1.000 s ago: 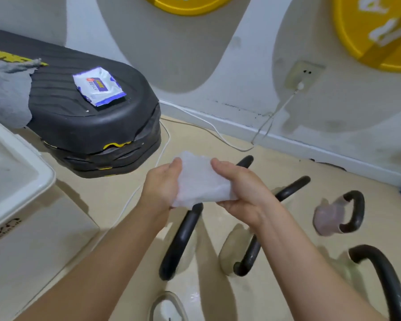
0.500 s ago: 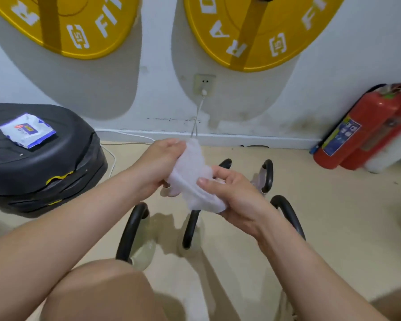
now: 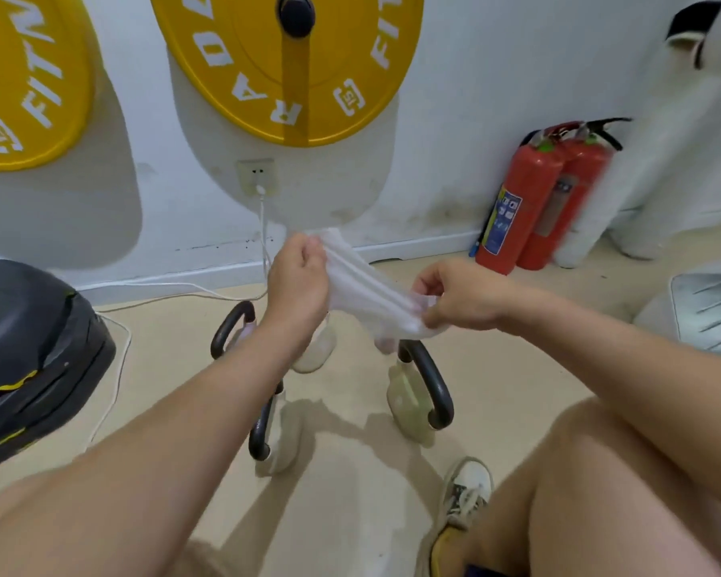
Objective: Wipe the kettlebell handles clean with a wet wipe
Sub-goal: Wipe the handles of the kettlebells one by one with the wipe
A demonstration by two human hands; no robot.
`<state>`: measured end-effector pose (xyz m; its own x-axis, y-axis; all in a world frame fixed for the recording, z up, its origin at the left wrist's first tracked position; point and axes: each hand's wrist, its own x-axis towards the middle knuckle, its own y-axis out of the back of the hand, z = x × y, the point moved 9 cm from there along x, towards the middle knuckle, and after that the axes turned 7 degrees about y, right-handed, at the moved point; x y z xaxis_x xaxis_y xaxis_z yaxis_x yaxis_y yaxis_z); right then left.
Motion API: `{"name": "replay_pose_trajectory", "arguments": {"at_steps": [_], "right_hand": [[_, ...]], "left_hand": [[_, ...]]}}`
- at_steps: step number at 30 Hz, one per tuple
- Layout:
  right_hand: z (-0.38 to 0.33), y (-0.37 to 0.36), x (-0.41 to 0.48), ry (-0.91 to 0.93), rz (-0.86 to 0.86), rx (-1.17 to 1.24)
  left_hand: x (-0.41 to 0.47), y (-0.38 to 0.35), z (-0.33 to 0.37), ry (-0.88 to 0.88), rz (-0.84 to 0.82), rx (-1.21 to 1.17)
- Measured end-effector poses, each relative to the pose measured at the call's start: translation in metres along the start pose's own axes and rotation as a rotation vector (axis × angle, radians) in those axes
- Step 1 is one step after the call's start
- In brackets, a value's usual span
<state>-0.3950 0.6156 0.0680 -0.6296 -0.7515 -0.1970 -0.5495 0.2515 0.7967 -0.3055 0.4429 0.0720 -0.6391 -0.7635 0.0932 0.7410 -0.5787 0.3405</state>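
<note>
A white wet wipe [image 3: 365, 287] is stretched taut between both hands above the floor. My left hand [image 3: 296, 281] pinches its upper left end; my right hand [image 3: 458, 297] pinches its lower right end. Below them several pale kettlebells with black handles stand on the beige floor: one handle [image 3: 431, 383] curves at the right, another [image 3: 225, 331] at the left, and a third [image 3: 261, 431] shows under my left forearm. My arms hide parts of them.
A black stepper platform [image 3: 30, 364] with a wipe packet at its edge sits at the left. A white cable [image 3: 117, 368] runs from the wall socket [image 3: 257, 177] along the floor. Two red fire extinguishers [image 3: 533, 202] stand by the wall. My knee and shoe [image 3: 463, 505] are at lower right.
The view has swung right and up along the wall. My hands have pulled apart, drawing the folded wipe out into a long stretched strip.
</note>
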Motion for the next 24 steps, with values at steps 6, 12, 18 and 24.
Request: {"name": "replay_pose_trajectory", "arguments": {"at_steps": [6,12,18,24], "right_hand": [[0.065,0.025,-0.002,-0.086,0.109,0.333],[0.118,0.007,0.010,-0.240,0.252,1.299],[0.140,-0.039,0.026,-0.058,0.162,0.733],[0.193,-0.066,0.033,-0.128,0.375,0.244]], "left_hand": [[-0.034,-0.072,-0.034,0.493,-0.027,-0.641],[-0.038,-0.109,-0.040,0.573,-0.037,-0.750],[-0.006,-0.117,-0.067,0.458,0.099,-0.636],[0.006,-0.130,-0.118,0.427,0.162,-0.587]]}}
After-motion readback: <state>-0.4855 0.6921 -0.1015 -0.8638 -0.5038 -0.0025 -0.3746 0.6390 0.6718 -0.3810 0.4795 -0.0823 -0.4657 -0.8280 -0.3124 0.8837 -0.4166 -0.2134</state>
